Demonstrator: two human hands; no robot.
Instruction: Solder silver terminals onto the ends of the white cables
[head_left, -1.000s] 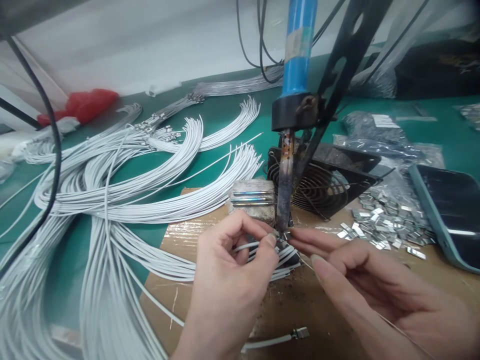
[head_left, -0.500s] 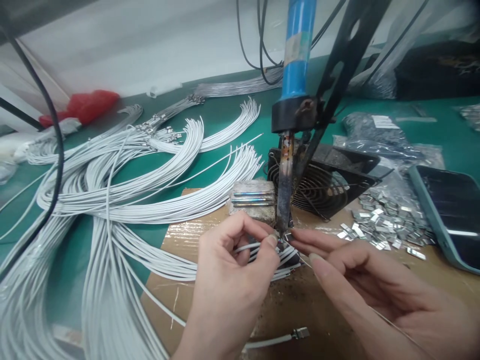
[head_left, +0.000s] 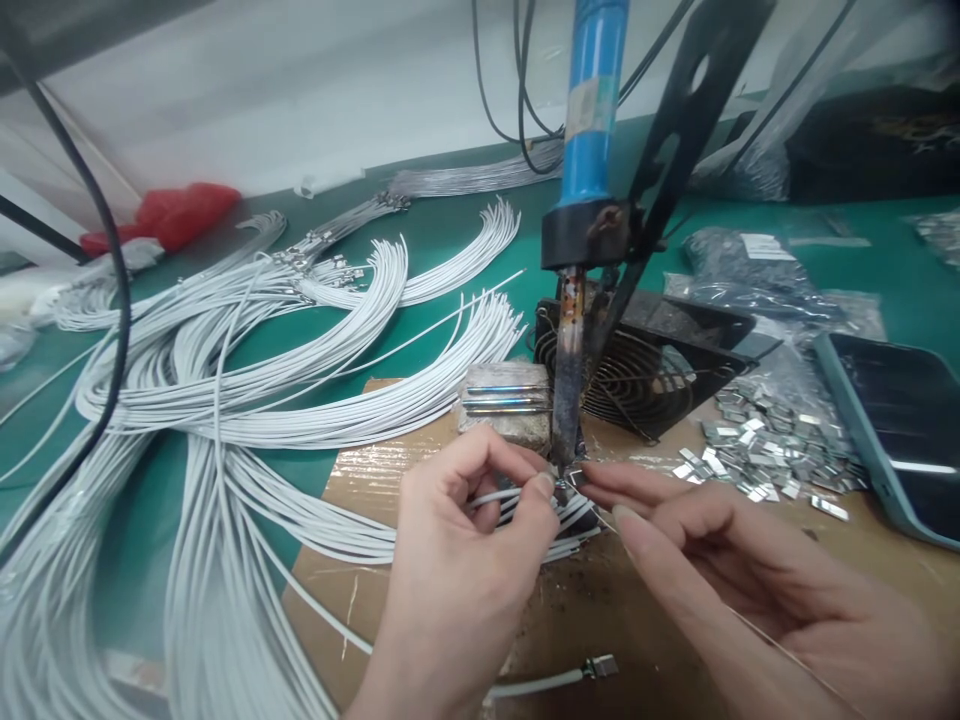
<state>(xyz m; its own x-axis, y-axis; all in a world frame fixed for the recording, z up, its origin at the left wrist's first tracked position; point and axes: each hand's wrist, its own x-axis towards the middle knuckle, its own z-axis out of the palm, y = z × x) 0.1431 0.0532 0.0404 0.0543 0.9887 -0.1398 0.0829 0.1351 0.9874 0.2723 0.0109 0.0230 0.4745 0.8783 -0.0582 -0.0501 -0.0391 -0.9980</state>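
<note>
My left hand [head_left: 469,550] pinches a white cable [head_left: 493,496] close to its end, thumb against index finger. That end sits right under the tip of a blue-handled soldering iron [head_left: 592,130], which is clamped pointing downward. A small metal connector [head_left: 574,478] shows at the cable end beside my right fingertips. My right hand [head_left: 757,570] is closed on a thin solder wire [head_left: 784,652] that runs back across the palm. Fingers partly hide the joint under the tip. Below the hands lies a white cable with a metal plug [head_left: 600,666] on its end.
Bundles of white cables [head_left: 247,415] spread over the green mat at left. A block with metal strips [head_left: 504,392] and a black fan [head_left: 637,370] stand behind the iron. Loose metal connectors [head_left: 772,445] and a phone [head_left: 900,430] lie at right.
Both hands stay almost in place at the iron's tip. My right thumb has shifted very slightly left along the solder wire; the view has moved a little.
</note>
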